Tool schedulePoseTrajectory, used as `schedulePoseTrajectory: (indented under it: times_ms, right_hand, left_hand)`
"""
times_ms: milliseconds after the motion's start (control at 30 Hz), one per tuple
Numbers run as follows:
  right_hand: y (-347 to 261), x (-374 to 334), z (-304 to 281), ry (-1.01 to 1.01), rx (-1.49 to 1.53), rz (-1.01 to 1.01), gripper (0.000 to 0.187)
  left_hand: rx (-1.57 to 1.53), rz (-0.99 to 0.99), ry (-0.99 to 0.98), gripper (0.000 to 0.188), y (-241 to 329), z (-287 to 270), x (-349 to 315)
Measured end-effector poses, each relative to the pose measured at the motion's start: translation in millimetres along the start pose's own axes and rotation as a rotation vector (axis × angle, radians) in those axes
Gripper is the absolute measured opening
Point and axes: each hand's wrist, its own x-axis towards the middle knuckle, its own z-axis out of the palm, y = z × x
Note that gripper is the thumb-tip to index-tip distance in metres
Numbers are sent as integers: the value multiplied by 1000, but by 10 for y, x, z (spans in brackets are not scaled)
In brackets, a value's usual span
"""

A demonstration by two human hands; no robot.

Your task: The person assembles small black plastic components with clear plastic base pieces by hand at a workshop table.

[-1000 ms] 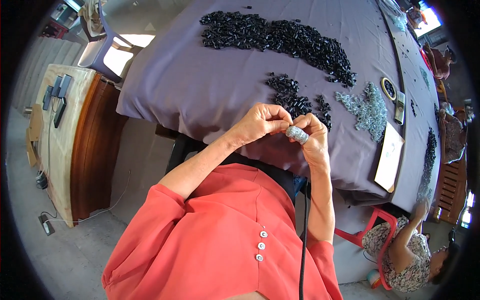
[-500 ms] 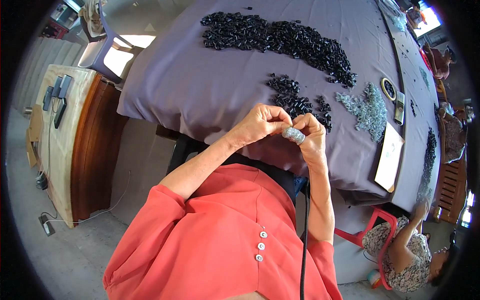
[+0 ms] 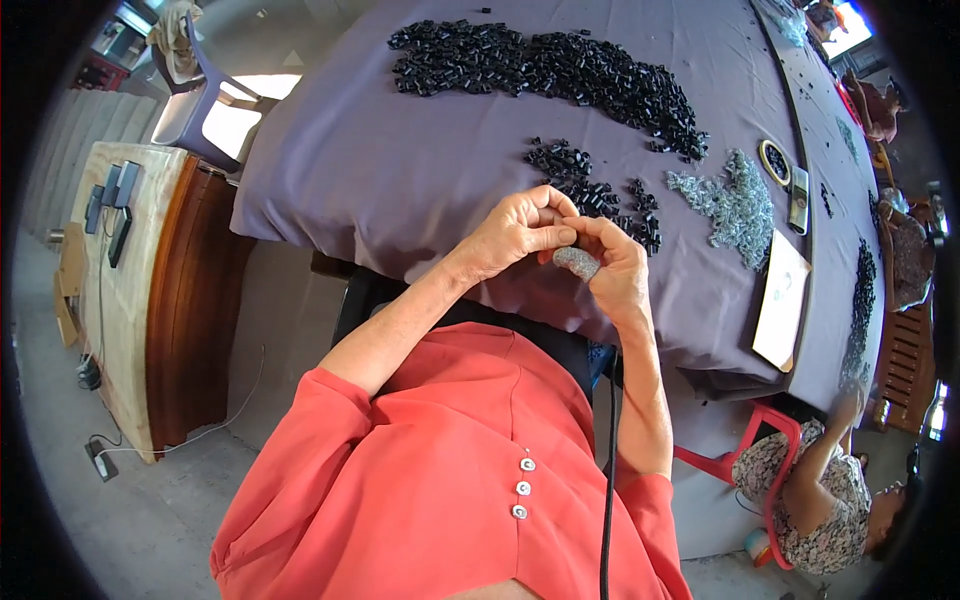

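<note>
My hands meet just over the near edge of a cloth-covered table (image 3: pixel 380 190). The right hand (image 3: pixel 622 270) is curled around a handful of small clear pieces (image 3: pixel 576 263), bunched beneath its fingers. Thumb and fingertips of my left hand (image 3: pixel 508 235) pinch together against the right fingertips; whatever sits between them is too small and hidden to name. Right behind the hands lies a small heap of short black tubular pieces (image 3: pixel 565 165). To the right of it spreads a pile of the same clear pieces (image 3: pixel 742 205).
A long heap of black pieces (image 3: pixel 620 85) stretches along the table's far part. At right lie a tape roll (image 3: pixel 774 162), a metallic box (image 3: pixel 799 200) and a white board (image 3: pixel 780 300). A wooden cabinet (image 3: pixel 185 310) stands left; another person (image 3: pixel 820 490) sits at lower right.
My left hand has shifted slightly up, and its thumb and fingers now overlap the right fingertips more closely. The clear pieces stay in the right hand.
</note>
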Motion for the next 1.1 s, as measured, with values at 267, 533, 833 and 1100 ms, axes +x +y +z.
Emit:
schedulePoseTrajectory:
  times_ms: [267, 533, 833, 1100]
  right_hand:
    - [-15, -1, -44, 138, -200, -55, 26]
    - [-1, 1, -7, 97, -290, -155, 19]
    - [-224, -22, -46, -20, -355, -123, 26]
    - [-84, 176, -762, 444, -714, -84, 19]
  left_hand:
    - [-36, -13, 38, 21, -6, 16, 19]
    - [-37, -75, 19, 23, 38, -5, 9]
    - [-15, -53, 13, 22, 16, 5, 32]
    - [-111, -109, 55, 11, 49, -10, 32]
